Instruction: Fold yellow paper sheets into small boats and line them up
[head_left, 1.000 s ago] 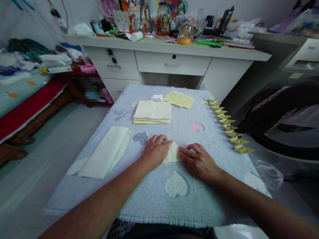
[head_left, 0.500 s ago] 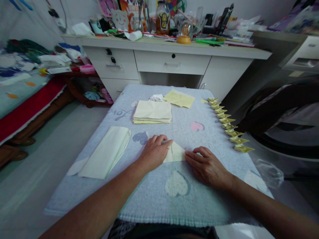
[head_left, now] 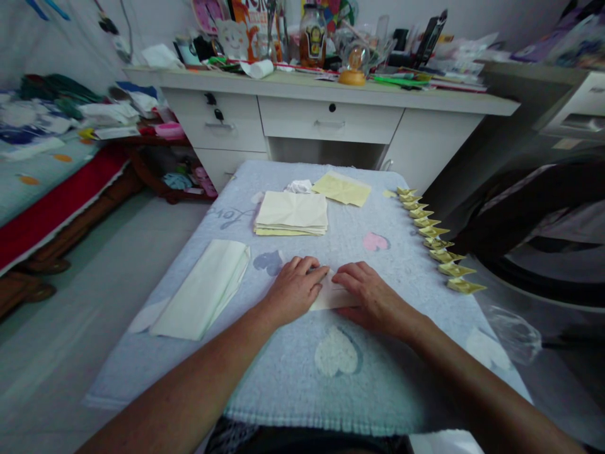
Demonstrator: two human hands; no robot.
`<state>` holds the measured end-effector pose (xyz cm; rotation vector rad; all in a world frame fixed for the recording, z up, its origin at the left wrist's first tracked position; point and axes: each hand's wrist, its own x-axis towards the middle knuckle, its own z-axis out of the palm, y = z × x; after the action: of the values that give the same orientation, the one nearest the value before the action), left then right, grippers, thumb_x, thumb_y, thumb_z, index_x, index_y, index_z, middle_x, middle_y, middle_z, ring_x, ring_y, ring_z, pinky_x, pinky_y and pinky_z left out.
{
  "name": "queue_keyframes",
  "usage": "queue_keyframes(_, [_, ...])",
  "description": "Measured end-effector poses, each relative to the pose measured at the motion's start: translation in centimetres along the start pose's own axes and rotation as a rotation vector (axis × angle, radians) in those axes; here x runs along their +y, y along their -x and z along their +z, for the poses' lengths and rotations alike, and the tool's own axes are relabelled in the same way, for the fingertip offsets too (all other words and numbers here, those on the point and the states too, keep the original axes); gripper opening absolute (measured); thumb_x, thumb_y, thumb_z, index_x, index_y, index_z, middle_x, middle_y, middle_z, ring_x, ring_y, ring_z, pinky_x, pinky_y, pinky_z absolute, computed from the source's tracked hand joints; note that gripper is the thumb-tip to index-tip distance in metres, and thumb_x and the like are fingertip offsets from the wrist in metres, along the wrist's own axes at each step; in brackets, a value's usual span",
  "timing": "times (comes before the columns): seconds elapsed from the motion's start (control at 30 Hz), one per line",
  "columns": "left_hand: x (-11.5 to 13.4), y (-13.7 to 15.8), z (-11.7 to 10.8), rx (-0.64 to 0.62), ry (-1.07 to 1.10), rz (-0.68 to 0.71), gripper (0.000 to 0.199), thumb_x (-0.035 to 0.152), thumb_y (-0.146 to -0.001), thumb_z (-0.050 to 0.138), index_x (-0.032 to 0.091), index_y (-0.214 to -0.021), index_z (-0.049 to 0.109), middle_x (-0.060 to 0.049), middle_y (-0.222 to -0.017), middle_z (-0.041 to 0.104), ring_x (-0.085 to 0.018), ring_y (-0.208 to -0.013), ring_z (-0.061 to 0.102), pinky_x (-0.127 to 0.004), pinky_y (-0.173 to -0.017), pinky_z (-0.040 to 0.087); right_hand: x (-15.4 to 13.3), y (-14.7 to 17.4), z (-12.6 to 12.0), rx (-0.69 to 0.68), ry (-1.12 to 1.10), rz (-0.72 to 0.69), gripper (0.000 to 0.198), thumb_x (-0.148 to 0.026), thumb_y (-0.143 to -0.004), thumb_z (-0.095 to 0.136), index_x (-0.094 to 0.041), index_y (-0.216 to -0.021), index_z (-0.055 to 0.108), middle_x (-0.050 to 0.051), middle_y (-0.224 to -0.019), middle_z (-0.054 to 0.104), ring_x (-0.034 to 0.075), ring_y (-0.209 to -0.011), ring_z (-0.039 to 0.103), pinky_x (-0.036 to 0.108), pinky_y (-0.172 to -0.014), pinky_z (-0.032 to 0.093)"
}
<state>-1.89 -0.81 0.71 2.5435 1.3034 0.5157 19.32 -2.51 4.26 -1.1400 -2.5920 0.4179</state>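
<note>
A small pale-yellow sheet of folded paper (head_left: 325, 299) lies on the cloth-covered table between my hands. My left hand (head_left: 293, 289) holds its left side, with the fingers bent and the thumb and fingertips near the top. My right hand (head_left: 371, 297) covers the right side, its fingers closed on the paper and hiding that corner. Farther back is a stack of creased cream paper (head_left: 290, 213). Left of my left hand lies a larger folded pale sheet (head_left: 201, 293). Several small folded yellow paper boats (head_left: 443, 256) line the table's right edge.
A yellow creased sheet (head_left: 343, 189) and a crumpled white tissue (head_left: 299, 186) sit behind the stack. A white desk (head_left: 331, 120) crowded with things stands beyond the table (head_left: 265, 384). At right is a washing machine (head_left: 574, 120); at left, a bed (head_left: 51, 214).
My right hand has moved left and slightly up from the paper's right corner and now covers more of it. My left hand stays in place. The view has shifted slightly.
</note>
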Motion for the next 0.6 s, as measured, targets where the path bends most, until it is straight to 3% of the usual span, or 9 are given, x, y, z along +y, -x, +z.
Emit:
queue_keyframes(0.17, [0.0,-0.1,-0.5,-0.009,0.1,0.028,0.035,0.017,-0.083,0.057,0.023,-0.117,0.057,-0.005,-0.117,0.056,-0.022,-0.106,0.049,-0.039,-0.095,0.041,0.7,-0.2,0.6,-0.045,-0.047,0.002,0.042,-0.02,-0.072,0.075,-0.019,-0.111,0.06,0.009,-0.112,0.058,0.023,-0.102,0.051,0.038,-0.088,0.044])
queue_keyframes(0.43, [-0.5,0.0,-0.8,-0.027,0.188,0.082,0.009,0.02,-0.083,0.06,0.021,-0.092,0.062,-0.004,-0.108,0.058,-0.021,-0.105,0.05,-0.037,-0.094,0.041,0.4,0.1,0.4,-0.026,-0.091,0.003,0.035,-0.023,-0.078,0.068,-0.018,-0.112,0.061,0.01,-0.113,0.058,0.024,-0.103,0.05,0.04,-0.089,0.042])
queue_keyframes(0.6, [-0.3,0.2,-1.5,-0.114,0.204,0.105,0.034,0.036,-0.067,0.078,0.022,-0.093,0.061,-0.004,-0.108,0.056,-0.023,-0.105,0.049,-0.037,-0.091,0.04,0.3,0.2,0.8,-0.023,-0.084,0.012,0.04,-0.026,-0.076,0.071,-0.018,-0.114,0.06,0.01,-0.115,0.057,0.024,-0.104,0.049,0.041,-0.089,0.041])
